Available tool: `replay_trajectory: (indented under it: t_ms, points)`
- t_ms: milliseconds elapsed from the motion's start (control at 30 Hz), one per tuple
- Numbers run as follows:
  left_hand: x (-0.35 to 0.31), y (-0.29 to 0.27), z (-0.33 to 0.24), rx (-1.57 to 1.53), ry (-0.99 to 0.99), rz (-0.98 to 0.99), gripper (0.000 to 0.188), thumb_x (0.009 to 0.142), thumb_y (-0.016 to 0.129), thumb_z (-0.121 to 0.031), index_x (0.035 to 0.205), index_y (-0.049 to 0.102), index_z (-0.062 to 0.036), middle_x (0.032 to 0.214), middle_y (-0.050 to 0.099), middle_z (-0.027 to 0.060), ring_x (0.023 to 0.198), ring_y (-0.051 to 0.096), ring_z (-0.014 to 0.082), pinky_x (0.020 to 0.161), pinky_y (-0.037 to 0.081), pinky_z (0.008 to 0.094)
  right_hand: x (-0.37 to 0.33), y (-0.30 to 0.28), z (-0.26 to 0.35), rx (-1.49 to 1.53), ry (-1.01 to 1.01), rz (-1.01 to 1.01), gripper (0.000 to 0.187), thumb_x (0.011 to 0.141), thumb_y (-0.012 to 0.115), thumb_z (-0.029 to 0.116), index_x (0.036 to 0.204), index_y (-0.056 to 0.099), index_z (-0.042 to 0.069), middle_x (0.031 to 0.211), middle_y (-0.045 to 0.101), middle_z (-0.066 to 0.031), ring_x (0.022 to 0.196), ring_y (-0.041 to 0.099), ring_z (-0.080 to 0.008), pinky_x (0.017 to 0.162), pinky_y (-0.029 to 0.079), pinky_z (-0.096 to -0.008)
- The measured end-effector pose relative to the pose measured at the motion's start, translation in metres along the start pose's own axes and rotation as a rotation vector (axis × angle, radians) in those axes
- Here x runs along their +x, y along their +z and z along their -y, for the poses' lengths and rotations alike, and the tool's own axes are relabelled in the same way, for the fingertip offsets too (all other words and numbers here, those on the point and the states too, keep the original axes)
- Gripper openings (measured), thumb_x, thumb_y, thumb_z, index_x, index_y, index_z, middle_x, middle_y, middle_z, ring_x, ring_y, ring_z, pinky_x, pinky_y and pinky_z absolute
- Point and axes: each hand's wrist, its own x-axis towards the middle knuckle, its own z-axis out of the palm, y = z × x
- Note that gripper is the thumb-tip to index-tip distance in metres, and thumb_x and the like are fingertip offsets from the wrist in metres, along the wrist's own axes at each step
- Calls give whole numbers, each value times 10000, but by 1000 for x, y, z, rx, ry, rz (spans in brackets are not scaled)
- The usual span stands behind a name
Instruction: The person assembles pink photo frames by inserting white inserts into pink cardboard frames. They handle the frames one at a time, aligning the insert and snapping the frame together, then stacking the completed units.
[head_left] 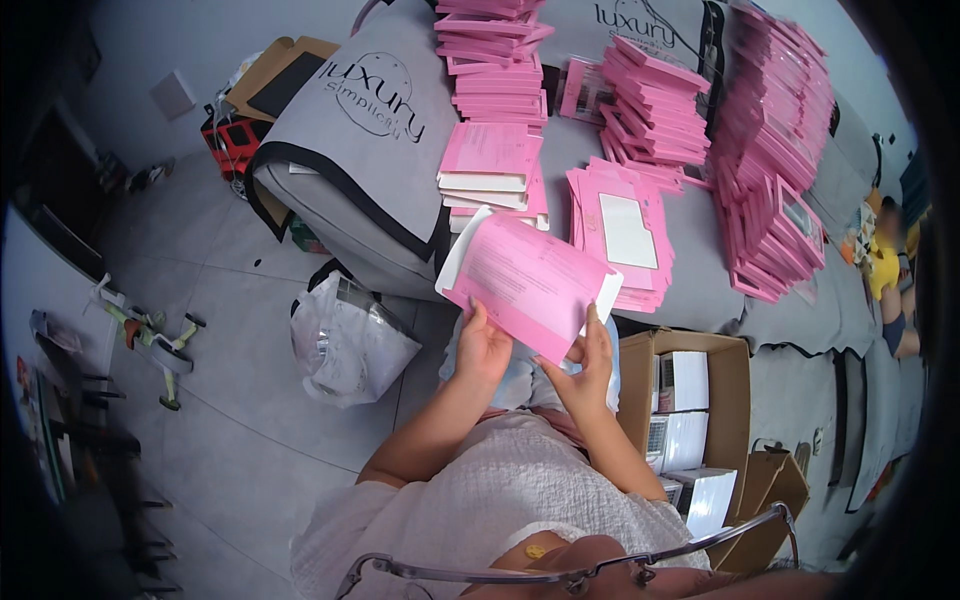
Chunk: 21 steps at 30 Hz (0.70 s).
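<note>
Between my two hands is a pink printed cardboard box sleeve [535,280], tilted in front of my lap, with white flaps showing at its left and right ends. My left hand [483,342] grips its lower left edge, thumb on the printed face. At its lower right end my right hand [588,362] pinches the edge near the white flap. Just beyond it on the sofa lie a small pile of folded pink boxes [490,150] with white edges and a pile of flat pink boxes with white windows [612,205].
Tall stacks of pink boxes [770,110] stand on the grey covered sofa [350,170]. Right of my legs, an open carton [735,400] holds white boxes. A filled plastic bag [350,340] and a small balance bike [150,345] are on the floor at left. Another person [888,265] is at far right.
</note>
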Motion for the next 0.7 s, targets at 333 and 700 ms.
replay_trajectory:
  t_ms: [333, 700]
  points:
    - [-6, -28, 2, 52, 105, 60, 340, 991, 410, -224, 1305, 418, -92, 1297, 494, 68, 1177, 492, 187, 1007, 413, 372, -14, 17, -6, 282, 252, 206, 886, 722, 691, 63, 1453, 191, 20, 998, 613, -224, 855, 636, -294, 948, 414, -409]
    - [-9, -37, 6, 105, 169, 92, 354, 996, 391, -274, 1293, 418, -83, 1301, 491, 74, 1207, 468, 186, 1021, 389, 381, -20, 37, -11, 409, 207, 275, 908, 739, 657, -14, 1456, 101, -17, 1234, 457, -252, 1068, 492, -308, 904, 395, -343]
